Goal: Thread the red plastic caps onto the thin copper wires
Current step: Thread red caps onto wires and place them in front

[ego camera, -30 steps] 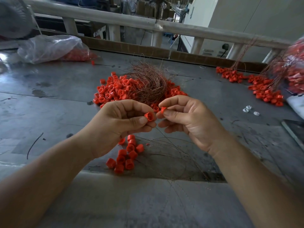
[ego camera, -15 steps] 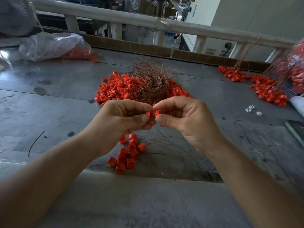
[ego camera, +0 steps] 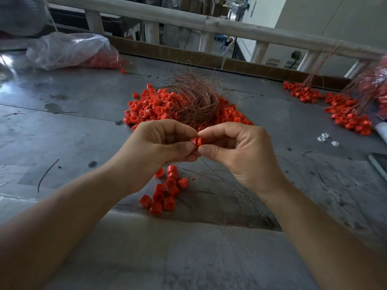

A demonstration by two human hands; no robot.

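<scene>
My left hand (ego camera: 159, 151) and my right hand (ego camera: 243, 155) meet fingertip to fingertip above the metal table (ego camera: 62, 126). Both pinch one red cap (ego camera: 196, 142) between thumb and forefinger. A thin copper wire (ego camera: 211, 170) trails down from under the fingers toward me. Behind my hands lies a big heap of red caps (ego camera: 150, 107) with a tangled bundle of copper wires (ego camera: 194, 97) on top. Below my hands sits a small cluster of caps on wires (ego camera: 165, 191).
A clear plastic bag (ego camera: 69, 49) with red caps lies at the back left. More caps with wires (ego camera: 343, 109) lie at the right. Small white parts (ego camera: 326, 139) sit near the right edge. A rail (ego camera: 209, 24) runs behind the table.
My hands have closed together: a second ago each pinched its own red piece a little apart, now the fingertips meet on one cap. The camera has tilted slightly.
</scene>
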